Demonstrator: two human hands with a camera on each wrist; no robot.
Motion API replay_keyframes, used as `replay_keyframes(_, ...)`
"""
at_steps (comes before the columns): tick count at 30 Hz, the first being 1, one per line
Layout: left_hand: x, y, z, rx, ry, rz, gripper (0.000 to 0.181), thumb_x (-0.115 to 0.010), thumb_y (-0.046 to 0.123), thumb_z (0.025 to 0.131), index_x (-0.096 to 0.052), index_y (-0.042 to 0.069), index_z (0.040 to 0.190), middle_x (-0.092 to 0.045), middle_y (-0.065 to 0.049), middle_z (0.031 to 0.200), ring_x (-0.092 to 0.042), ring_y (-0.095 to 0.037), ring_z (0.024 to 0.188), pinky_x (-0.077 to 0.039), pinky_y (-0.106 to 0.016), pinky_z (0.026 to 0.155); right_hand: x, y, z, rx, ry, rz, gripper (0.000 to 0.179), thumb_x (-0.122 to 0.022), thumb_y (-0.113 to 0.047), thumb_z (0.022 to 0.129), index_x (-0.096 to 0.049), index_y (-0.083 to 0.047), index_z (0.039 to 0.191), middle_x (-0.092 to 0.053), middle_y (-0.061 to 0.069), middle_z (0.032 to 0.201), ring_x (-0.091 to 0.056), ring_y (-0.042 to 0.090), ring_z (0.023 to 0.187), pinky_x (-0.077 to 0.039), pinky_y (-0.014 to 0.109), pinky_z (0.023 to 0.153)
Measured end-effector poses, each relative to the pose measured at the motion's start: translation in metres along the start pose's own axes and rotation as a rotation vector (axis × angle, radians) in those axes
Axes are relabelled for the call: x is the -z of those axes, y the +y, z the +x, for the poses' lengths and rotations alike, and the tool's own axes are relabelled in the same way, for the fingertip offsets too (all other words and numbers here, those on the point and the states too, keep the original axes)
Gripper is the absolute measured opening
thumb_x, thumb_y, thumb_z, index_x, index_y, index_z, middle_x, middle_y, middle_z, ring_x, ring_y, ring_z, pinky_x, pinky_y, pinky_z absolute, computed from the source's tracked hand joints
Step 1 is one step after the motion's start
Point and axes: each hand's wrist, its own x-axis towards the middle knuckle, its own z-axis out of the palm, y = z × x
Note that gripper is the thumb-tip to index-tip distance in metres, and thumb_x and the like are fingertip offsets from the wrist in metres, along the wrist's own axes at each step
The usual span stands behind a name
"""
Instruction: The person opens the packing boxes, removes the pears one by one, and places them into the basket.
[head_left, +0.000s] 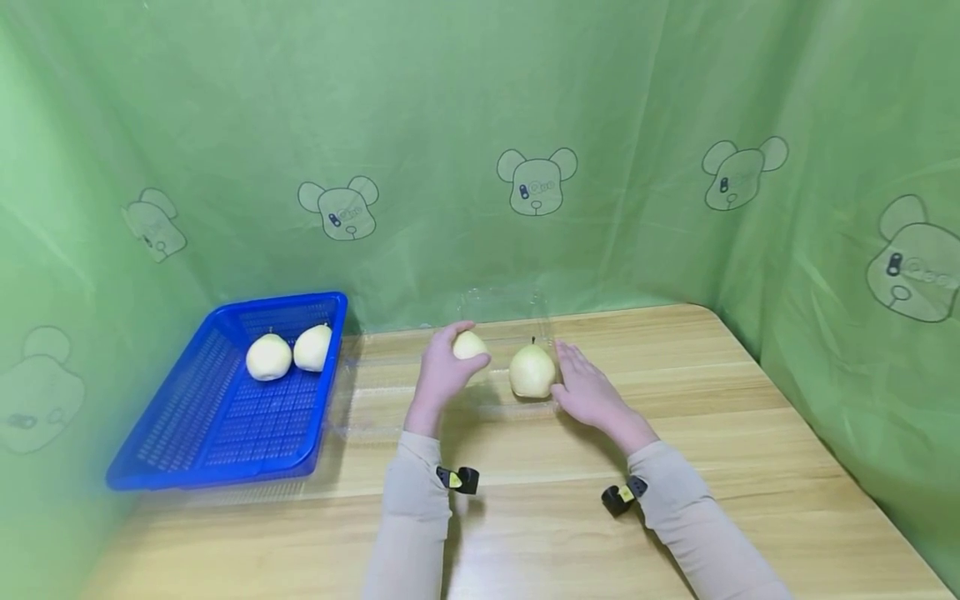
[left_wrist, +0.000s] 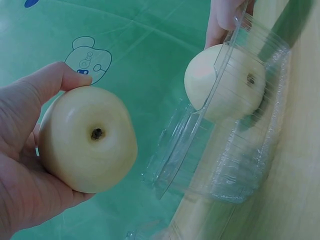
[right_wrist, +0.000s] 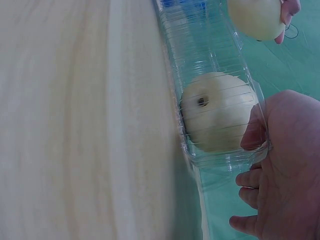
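Observation:
My left hand (head_left: 444, 371) grips a pale yellow pear (left_wrist: 90, 145), thumb on one side and fingers curled round the other. The pear is held up above a long clear plastic container (left_wrist: 235, 172). Inside the container's right end sits a second pear (head_left: 532, 373), stem up in the head view. My right hand (head_left: 592, 397) is at that end, pinching the end wall. In the right wrist view its thumb (right_wrist: 255, 134) shows through the plastic beside the pear, with the other fingers outside.
On the left stands a blue plastic basket (head_left: 322, 417) with two more pears (head_left: 268, 357) in it. The container's clear lid (head_left: 502, 304) stands up at the back against a green curtain (head_left: 435, 242). All of it is on a wooden table (head_left: 540, 517).

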Motion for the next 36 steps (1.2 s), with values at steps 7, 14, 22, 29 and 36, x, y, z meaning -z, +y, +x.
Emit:
replay_keyframes(7,0.003,0.003,0.001,-0.014,0.013,0.011,0.062,-0.078,0.015,0.076,-0.056,0.013,0.134,-0.053,-0.013,0.139,-0.057,-0.032,0.112,-0.055,-0.045,0.087,0.001,0.000,0.001,-0.006,0.000,0.005,0.074,-0.045,-0.027,0.096,-0.010,0.004,0.154,-0.014,0.023,0.161,-0.013,0.042,0.149,-0.016,0.055,0.122)
replay_keyframes(14,0.010,0.006,0.003,-0.053,0.032,0.031,0.062,-0.078,0.015,0.075,-0.057,0.011,0.133,-0.054,-0.015,0.136,-0.057,-0.033,0.111,-0.054,-0.046,0.087,0.001,-0.001,0.001,-0.005,0.002,0.008,0.074,-0.046,-0.026,0.096,-0.010,0.004,0.154,-0.014,0.023,0.162,-0.013,0.042,0.149,-0.016,0.055,0.121)
replay_keyframes(22,0.025,0.013,0.002,-0.064,0.057,0.067,0.062,-0.078,0.017,0.075,-0.058,0.012,0.133,-0.051,-0.017,0.138,-0.055,-0.034,0.116,-0.052,-0.048,0.091,-0.001,-0.001,0.001,0.003,0.001,0.006,0.074,-0.045,-0.026,0.096,-0.010,0.005,0.153,-0.013,0.023,0.161,-0.013,0.042,0.149,-0.016,0.055,0.122)
replay_keyframes(29,0.038,0.016,0.003,-0.062,0.066,0.098,0.063,-0.078,0.017,0.074,-0.057,0.012,0.134,-0.050,-0.016,0.139,-0.054,-0.034,0.117,-0.052,-0.050,0.092,-0.004,0.001,0.002,0.008,0.007,0.011,0.073,-0.044,-0.026,0.096,-0.012,0.005,0.153,-0.014,0.023,0.161,-0.014,0.042,0.149,-0.016,0.054,0.122)
replay_keyframes(36,0.054,0.020,0.002,-0.078,0.088,0.139,0.064,-0.078,0.019,0.074,-0.056,0.012,0.134,-0.050,-0.016,0.139,-0.054,-0.035,0.116,-0.052,-0.052,0.091,-0.001,0.001,0.001,0.008,0.012,0.010,0.073,-0.045,-0.025,0.095,-0.012,0.006,0.153,-0.015,0.024,0.161,-0.014,0.043,0.149,-0.016,0.054,0.122)
